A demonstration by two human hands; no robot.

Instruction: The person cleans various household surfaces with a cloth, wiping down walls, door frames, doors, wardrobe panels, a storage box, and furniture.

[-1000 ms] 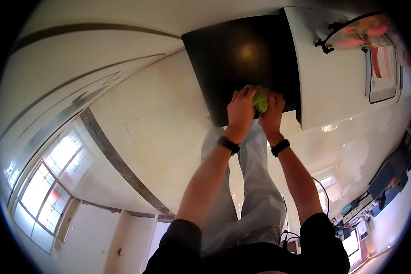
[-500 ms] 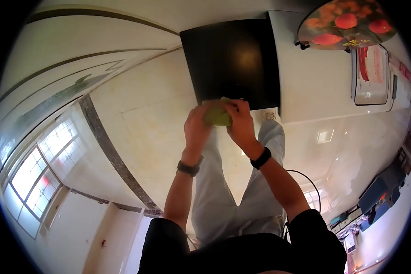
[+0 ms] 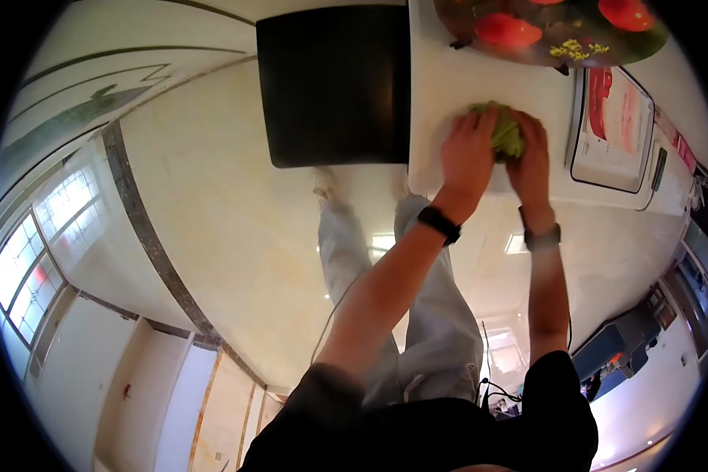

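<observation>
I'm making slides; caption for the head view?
Left hand and right hand hold a bunched green cloth over a white surface.

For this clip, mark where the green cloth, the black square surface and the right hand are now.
Green cloth (image 3: 508, 140): head view, on its crumpled middle.
Black square surface (image 3: 334, 86): head view, middle of its top.
Right hand (image 3: 532, 160): head view, on the back of the hand.
</observation>
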